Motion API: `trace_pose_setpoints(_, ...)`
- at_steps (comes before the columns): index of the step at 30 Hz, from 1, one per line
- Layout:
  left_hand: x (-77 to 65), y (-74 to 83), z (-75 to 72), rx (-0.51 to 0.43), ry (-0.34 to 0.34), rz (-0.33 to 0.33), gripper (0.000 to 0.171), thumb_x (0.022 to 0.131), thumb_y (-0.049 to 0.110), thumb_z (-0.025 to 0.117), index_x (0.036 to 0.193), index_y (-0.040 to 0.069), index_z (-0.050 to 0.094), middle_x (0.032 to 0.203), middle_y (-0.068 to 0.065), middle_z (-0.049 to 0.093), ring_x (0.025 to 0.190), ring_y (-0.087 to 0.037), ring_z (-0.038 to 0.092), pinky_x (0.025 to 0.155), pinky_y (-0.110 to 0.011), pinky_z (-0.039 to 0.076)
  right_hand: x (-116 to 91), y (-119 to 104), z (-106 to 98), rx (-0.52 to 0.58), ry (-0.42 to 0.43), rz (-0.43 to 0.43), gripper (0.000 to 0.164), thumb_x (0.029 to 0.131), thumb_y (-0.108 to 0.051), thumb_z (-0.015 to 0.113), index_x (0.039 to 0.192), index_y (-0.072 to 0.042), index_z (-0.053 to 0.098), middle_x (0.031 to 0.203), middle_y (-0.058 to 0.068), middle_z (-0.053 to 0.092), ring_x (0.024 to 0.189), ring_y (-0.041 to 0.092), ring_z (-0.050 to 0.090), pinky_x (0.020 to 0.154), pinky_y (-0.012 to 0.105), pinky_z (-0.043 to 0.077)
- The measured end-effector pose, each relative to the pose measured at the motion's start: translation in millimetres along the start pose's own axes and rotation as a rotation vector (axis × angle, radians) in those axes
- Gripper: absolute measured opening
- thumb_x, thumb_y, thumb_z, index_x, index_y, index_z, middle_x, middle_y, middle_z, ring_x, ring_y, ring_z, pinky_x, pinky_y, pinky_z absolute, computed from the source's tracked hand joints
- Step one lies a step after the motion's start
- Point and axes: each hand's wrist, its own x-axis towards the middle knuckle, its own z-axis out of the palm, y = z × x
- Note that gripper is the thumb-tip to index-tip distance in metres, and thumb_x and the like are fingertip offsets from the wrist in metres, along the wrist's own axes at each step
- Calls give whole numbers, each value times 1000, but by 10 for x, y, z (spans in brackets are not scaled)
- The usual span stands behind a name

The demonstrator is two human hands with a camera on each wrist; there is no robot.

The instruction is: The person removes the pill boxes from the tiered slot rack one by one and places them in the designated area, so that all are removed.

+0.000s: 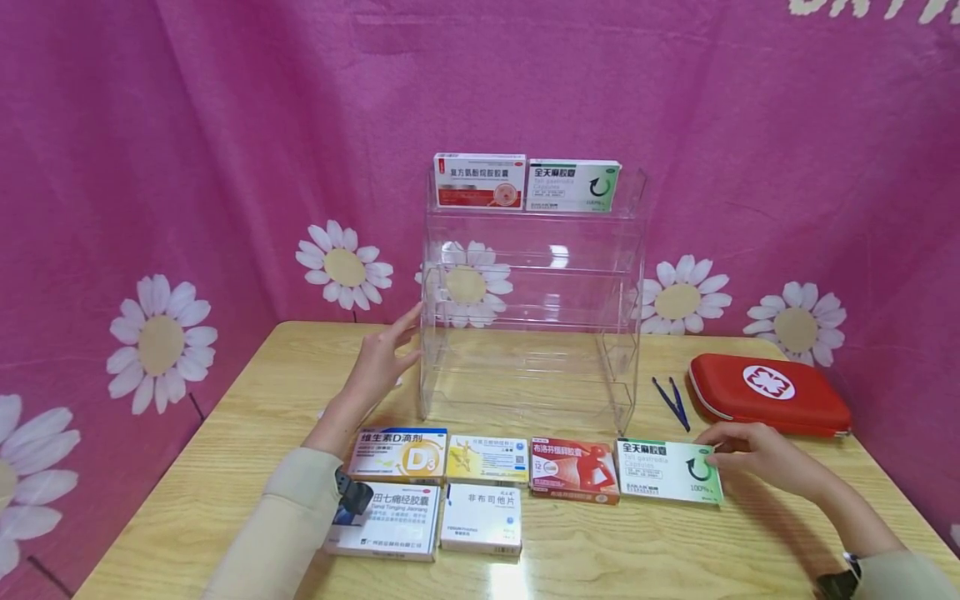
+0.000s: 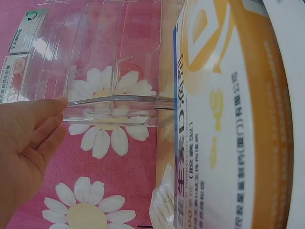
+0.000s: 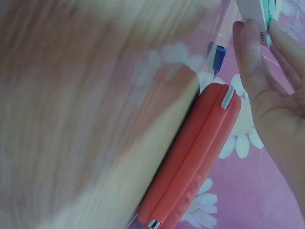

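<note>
A clear acrylic tiered rack (image 1: 532, 321) stands mid-table. At its left side my left hand (image 1: 382, 358) rests its fingertips on the edge, fingers fairly straight; the left wrist view shows this hand (image 2: 28, 143) beside the clear panel. My right hand (image 1: 761, 454) pinches the right end of a green-and-white medicine box (image 1: 663, 473) in the front row. In the right wrist view, thumb and fingers of that hand (image 3: 274, 81) lie on either side of the box (image 3: 257, 16). On the rack's top tier stand a red-and-white box (image 1: 480, 183) and another green-and-white box (image 1: 573, 187).
Left of the held box lie a red box (image 1: 573, 468), a yellow-and-white box (image 1: 487, 458) and a vitamin D box (image 1: 399, 454). Two white boxes, one at the left (image 1: 390, 525) and one beside it (image 1: 480, 518), lie nearer. Blue tweezers (image 1: 675, 404) and a red zipped case (image 1: 772, 396) are at right.
</note>
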Motion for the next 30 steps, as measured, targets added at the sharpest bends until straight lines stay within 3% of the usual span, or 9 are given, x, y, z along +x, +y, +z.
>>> trace_pose_setpoints(7,-3,1,3,3,1,8,77,85,-1,71,152,15,36,132,-18,63,118,-34,64,99,-42,55,61,20,25,-21,-83,41,19,89,-14,70,107,-6,70,99,0,73,83,-9,56,69,13,53)
trace_pose_setpoints(13,3,0,0,-3,5,9,76,86,-2,70,152,16,36,132,-18,62,119,-35,63,99,-44,55,84,-10,38,-89,-89,68,21,88,-17,71,107,-8,72,99,3,73,80,-8,55,70,14,53)
trace_pose_setpoints(24,12,3,-17,12,20,39,74,85,-1,71,150,13,39,129,-19,64,117,-34,65,99,-42,55,85,-13,85,-121,-36,47,23,86,-17,73,105,-4,72,98,7,74,79,-9,57,70,14,56)
trace_pose_setpoints(30,-2,-2,-13,25,10,28,75,85,0,71,151,14,38,130,-18,64,117,-34,65,99,-42,55,60,-41,102,-120,74,36,25,82,-14,77,104,-3,72,95,8,73,80,-10,59,69,15,58)
